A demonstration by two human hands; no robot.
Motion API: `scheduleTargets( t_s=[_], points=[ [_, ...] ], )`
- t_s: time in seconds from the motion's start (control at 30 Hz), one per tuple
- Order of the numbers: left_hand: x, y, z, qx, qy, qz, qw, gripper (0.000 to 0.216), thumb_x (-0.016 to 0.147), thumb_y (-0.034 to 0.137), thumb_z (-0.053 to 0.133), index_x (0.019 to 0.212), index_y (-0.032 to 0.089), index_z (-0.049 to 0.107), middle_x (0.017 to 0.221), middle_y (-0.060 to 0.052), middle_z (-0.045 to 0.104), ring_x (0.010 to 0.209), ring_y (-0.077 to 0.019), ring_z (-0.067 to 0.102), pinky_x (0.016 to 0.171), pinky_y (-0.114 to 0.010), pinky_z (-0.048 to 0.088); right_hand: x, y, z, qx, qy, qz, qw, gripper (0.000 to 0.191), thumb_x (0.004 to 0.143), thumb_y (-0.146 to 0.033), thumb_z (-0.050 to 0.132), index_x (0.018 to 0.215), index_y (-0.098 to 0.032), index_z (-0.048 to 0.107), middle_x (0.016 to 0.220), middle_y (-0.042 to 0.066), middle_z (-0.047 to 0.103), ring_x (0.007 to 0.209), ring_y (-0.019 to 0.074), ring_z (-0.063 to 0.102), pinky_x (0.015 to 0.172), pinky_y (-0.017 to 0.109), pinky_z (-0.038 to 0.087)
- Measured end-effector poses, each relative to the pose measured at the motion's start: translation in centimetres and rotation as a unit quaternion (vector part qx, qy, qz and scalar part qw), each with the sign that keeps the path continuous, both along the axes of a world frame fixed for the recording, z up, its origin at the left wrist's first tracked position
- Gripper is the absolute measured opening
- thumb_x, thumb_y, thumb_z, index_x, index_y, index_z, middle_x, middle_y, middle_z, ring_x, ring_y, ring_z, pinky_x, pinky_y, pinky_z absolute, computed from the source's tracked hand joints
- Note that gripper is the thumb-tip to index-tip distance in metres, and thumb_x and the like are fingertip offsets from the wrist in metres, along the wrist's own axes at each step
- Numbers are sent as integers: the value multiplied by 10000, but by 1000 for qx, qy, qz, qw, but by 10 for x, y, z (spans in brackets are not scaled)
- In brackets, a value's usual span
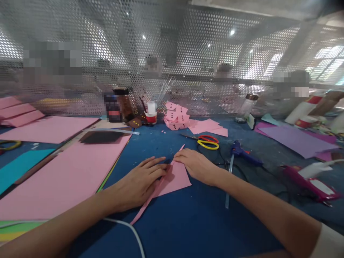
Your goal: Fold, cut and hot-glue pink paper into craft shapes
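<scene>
A pink sheet of paper [176,181] lies on the blue table in front of me, with a narrow strip along its left edge folded up. My left hand [138,182] rests flat on that side, its fingers stretched out and touching the fold. At the far end of the fold, my right hand [197,165] pinches the paper's edge between bent fingers. Just beyond are scissors [208,142] with red and yellow handles, apart from both hands.
Large pink sheets [72,179] cover the left side. A blue glue gun [245,154] and a clear glue stick [229,182] lie right, with purple paper [295,138] behind. Folded pink pieces with black dots [176,116] stand by a perforated metal screen [188,46]. A white cable [131,229] runs in front.
</scene>
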State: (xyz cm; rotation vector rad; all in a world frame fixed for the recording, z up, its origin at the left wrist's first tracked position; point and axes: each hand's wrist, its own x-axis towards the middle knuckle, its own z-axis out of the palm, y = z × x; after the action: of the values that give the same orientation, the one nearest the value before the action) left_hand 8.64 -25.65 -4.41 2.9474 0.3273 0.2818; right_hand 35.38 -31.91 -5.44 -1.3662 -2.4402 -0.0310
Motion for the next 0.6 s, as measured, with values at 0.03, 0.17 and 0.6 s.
scheduleTargets(
  t_s=[0.03,0.17,0.6],
  points=[
    [1,0,1,-3,-2,0,1000,417,980,130,424,1365,267,509,1494,-19,552,1504,-218,309,1242,-487,254,0,0,-1,1,-2,0,1000,396,934,5,452,1243,-141,652,1291,106,655,1202,211,572,1065,398,451],
    [7,2,4,-1,-17,-4,1000,366,952,106,449,1269,251,563,1418,-40,609,1435,-216,411,1224,-472,292,1,1,-4,3,-5,2,1000,390,945,-9,457,1256,-151,644,1298,111,651,1206,211,571,1064,402,447],
    [5,4,-1,3,-18,10,1000,432,987,147,462,1392,288,516,1435,-29,610,1437,-227,422,1222,-494,302,3,0,-3,-1,3,0,1000,404,948,-1,449,1271,-161,631,1306,91,654,1219,208,568,1069,391,439]
  ],
)
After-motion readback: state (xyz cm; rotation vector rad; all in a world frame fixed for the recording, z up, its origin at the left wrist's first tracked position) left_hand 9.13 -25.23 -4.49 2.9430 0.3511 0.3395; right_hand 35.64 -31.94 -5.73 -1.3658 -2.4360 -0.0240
